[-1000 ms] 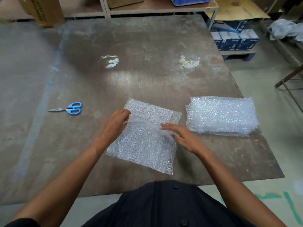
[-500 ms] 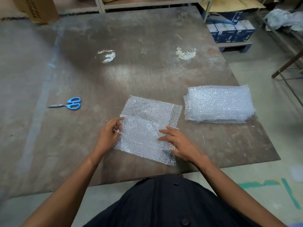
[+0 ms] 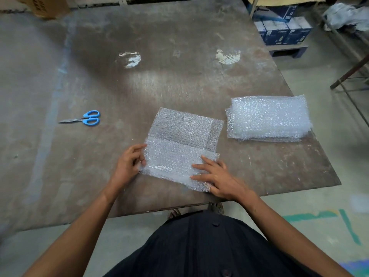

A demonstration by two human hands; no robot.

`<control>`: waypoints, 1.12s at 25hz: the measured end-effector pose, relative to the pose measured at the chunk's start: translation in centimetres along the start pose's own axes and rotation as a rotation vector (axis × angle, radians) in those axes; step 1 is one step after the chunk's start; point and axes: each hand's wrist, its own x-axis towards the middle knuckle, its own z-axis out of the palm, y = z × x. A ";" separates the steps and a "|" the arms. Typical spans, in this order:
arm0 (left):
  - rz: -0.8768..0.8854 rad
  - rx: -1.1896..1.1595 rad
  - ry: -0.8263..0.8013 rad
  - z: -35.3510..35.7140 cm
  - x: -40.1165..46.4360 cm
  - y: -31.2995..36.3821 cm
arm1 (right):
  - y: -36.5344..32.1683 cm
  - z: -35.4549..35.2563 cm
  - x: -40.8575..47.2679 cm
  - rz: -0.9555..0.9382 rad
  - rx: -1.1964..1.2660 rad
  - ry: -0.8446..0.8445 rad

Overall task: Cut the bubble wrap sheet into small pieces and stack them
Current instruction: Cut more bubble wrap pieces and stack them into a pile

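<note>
Bubble wrap sheet (image 3: 180,148) now folded over (left hand (image 3: 127,166) thumb hidden)

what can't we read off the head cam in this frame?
- Stack of bubble wrap pieces, head view: piece count, the layers blur together.
- Folded bubble wrap sheet: layers under the fold, hidden by the upper flap.
- Cardboard box: cut off by the top edge.
- Blue boxes: print too small.
- Left hand: fingertips partly behind the sheet's edge.
</note>
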 end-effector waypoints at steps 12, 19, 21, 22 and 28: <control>-0.050 -0.062 0.103 0.9 2.7 7.1 | -2.6 -0.8 0.5 -0.084 -0.253 0.480; 0.098 0.426 -0.358 7.0 2.1 5.4 | -5.6 2.6 6.1 0.279 -0.173 0.080; 0.102 0.451 -0.347 6.2 2.2 4.9 | -4.0 3.2 4.7 0.271 -0.191 0.115; 0.086 0.456 -0.331 5.7 2.2 4.6 | -3.5 3.1 4.2 0.278 -0.171 0.138; 0.024 0.276 -0.461 2.6 7.1 4.5 | -1.3 -0.7 4.6 0.492 -0.252 0.334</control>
